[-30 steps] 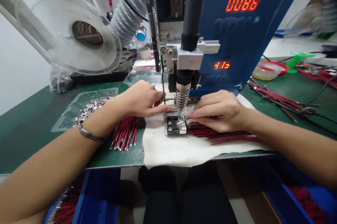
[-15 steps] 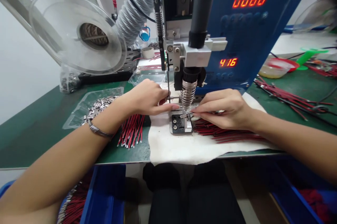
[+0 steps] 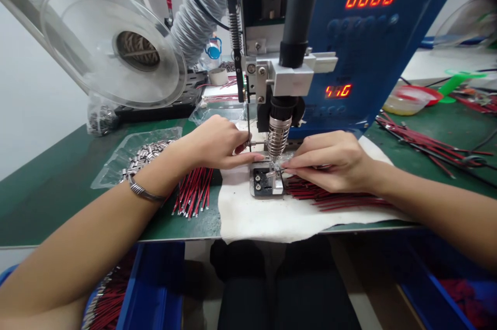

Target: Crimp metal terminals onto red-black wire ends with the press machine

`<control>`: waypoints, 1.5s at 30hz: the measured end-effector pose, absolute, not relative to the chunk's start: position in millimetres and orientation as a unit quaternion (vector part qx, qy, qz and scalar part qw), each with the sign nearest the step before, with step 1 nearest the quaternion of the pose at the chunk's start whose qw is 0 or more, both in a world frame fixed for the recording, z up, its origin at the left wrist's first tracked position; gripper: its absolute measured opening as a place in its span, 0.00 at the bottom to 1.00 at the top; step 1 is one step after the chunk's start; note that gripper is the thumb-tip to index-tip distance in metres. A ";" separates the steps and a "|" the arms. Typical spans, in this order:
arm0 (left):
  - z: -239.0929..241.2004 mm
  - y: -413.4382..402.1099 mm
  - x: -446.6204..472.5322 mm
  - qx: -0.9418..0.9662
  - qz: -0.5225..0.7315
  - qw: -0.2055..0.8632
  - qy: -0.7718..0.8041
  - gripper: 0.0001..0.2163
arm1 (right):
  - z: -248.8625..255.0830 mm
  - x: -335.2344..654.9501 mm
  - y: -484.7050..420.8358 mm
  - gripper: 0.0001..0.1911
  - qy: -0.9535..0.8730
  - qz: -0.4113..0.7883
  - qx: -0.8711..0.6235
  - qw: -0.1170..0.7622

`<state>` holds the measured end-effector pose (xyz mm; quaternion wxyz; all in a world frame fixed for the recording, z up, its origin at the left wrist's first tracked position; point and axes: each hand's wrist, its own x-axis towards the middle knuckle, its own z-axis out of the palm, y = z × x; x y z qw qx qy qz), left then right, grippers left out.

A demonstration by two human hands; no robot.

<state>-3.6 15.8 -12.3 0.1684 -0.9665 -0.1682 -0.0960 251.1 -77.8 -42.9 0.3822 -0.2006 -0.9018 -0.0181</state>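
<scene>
My left hand (image 3: 216,143) is curled beside the soldering head (image 3: 278,136), forefinger stretched toward the small metal fixture (image 3: 266,183); what its fingers pinch is hidden. My right hand (image 3: 332,160) is closed in a pinch on a thin wire piece whose metal tip lies on the fixture under the soldering tip. Both hands rest on a white cloth (image 3: 279,216). Red and black wires lie in a bundle (image 3: 193,194) under my left wrist and in another bundle (image 3: 330,198) under my right hand.
A blue machine (image 3: 357,45) with red digit displays stands behind the fixture. A clear reel (image 3: 112,45) sits at left, above a plastic bag of small metal sleeves (image 3: 143,155). More red wires (image 3: 423,146) lie at right. Blue bins (image 3: 155,288) sit below the table edge.
Both hands have stayed at the fixture. The view has shifted slightly, and the lower display's digits have changed.
</scene>
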 end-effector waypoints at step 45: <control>-13.3 13.0 2.7 -0.966 -0.091 0.102 -0.219 0.28 | -39.1 251.6 -81.9 0.07 -0.924 0.001 -0.199 0.328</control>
